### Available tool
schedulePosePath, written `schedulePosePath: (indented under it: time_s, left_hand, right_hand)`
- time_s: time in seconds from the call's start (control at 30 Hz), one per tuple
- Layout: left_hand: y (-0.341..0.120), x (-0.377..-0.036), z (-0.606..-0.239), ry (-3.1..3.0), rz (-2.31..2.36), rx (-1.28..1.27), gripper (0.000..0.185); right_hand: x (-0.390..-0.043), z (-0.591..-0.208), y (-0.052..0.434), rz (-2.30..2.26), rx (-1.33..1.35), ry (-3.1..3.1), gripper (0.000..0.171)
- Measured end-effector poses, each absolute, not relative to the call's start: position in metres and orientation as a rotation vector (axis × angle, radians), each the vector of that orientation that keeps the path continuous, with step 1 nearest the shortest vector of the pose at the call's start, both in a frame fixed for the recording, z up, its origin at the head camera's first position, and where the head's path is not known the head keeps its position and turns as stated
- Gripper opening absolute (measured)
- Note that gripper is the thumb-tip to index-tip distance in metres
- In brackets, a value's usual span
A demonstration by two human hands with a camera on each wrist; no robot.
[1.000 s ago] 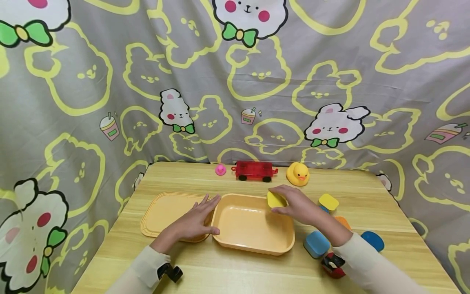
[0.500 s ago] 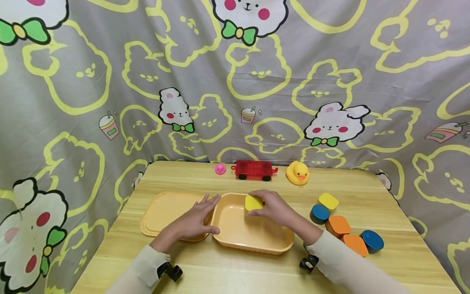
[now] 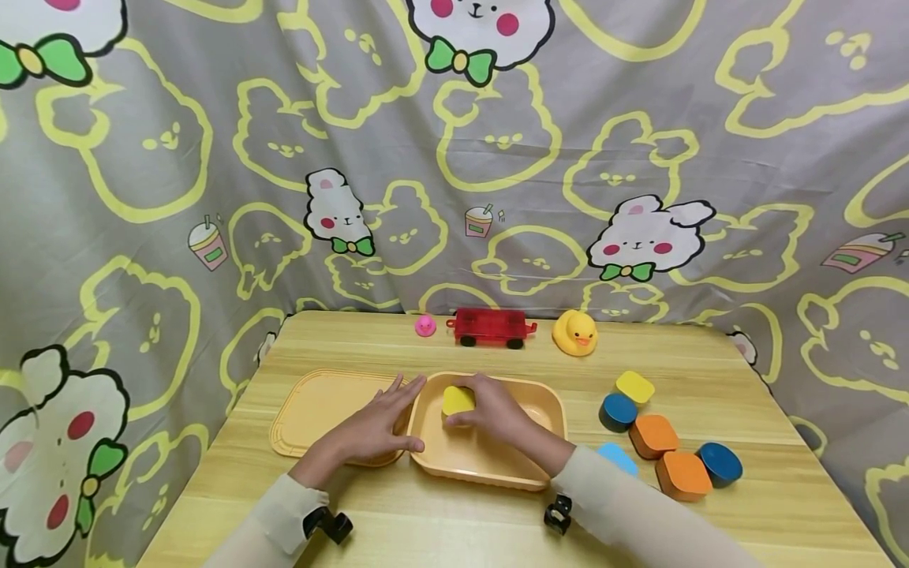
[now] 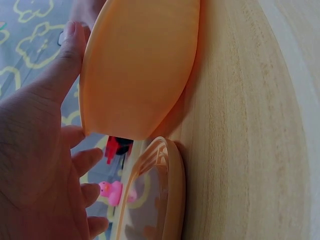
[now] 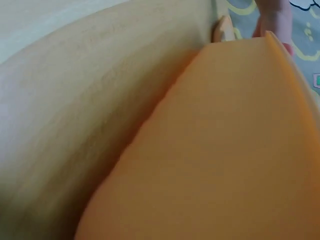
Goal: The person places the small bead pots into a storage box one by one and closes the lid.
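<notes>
Right hand (image 3: 497, 414) pinching yellow block (image 3: 458, 400) over orange tray (image 3: 547, 410), toward its 10 o'clock corner; left hand (image 3: 372, 430) spread flat against tray's 9 o'clock rim.

No readable text, labels, brands or numbers in any view. The backdrop cloth (image 3: 454, 158) carries only printed pictures: bunny faces with green bows, drink cups, yellow outlines, no lettering. The toys, blocks, tray (image 3: 547, 410) and lid (image 3: 305, 410) on the worktop (image 3: 710, 505) are plain. The wrist views show nothing legible either.
</notes>
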State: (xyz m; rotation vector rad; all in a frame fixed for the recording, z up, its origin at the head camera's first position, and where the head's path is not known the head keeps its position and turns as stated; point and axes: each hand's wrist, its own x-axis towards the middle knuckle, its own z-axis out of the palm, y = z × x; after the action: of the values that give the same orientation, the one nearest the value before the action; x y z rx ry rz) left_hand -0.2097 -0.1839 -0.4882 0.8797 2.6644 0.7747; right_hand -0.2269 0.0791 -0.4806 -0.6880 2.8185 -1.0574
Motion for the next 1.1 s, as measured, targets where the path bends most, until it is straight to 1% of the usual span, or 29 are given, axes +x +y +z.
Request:
schedulePosePath:
  time_s: [0.27, 0.63, 0.83, 1.1]
  left_hand:
    - [-0.183, -0.21, -0.488, 2.662, 0.783, 0.874, 0.107]
    - [-0.184, -0.21, -0.487, 2.656, 0.783, 0.865, 0.108]
    - [-0.184, -0.209, -0.486, 2.647, 0.795, 0.857, 0.108]
    - [-0.183, -0.21, -0.486, 2.631, 0.811, 0.857, 0.108]
  right_hand:
    - [-0.229, -0.485, 0.062, -1.013, -0.732, 2.839, 0.063]
    - [-0.229, -0.487, 0.053, -0.887, -0.766, 2.912, 0.06]
    - [-0.228, -0.486, 0.052, -0.873, -0.778, 2.916, 0.062]
    - [-0.223, -0.476, 0.058, -0.869, -0.72, 2.881, 0.065]
